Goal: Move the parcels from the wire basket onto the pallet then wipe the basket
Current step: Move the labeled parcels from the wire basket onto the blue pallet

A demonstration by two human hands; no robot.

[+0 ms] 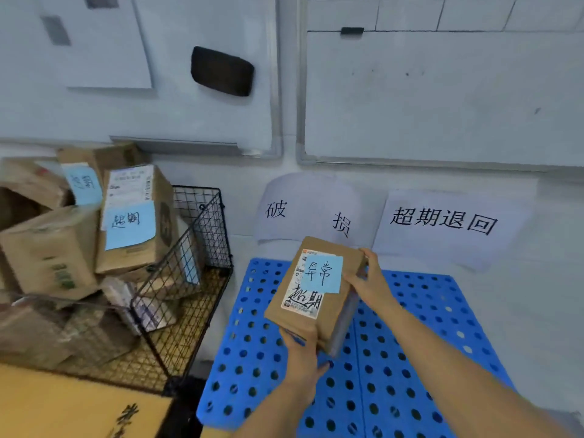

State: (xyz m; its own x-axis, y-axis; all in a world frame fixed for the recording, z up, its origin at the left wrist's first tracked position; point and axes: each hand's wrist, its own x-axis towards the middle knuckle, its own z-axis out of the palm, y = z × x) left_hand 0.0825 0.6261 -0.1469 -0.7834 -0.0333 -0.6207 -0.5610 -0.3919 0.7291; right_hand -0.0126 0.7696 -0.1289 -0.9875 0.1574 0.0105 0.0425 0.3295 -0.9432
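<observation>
**Parcel held in both hands over the blue pallet**

The left hand point(300, 352) grips the near end of a brown cardboard parcel point(333, 311), with its fingers curled under the box. The right hand point(368, 279) holds the far right edge, its fingers wrapped round the corner. The parcel is tilted and sits over the back left part of the blue perforated pallet point(410, 343). Whether its underside touches the pallet cannot be told. A blue sticky note point(322, 273) with handwritten characters lies on the parcel's top face, partly covering a white shipping label point(300, 303) that has more handwriting on it.

Just left of the pallet stands the black wire basket point(205, 235). Cardboard parcels point(50, 254) are heaped in it above its rim. One upright box point(132, 222) near the top carries a blue note of its own. A flat sheet of cardboard point(63, 403) lies at the lower left, in front of the basket.

On the wall behind the pallet hang two paper signs point(442, 219) with large black characters. Above them are two whiteboards point(442, 90), and a black eraser point(221, 71) sticks to the left one.
</observation>
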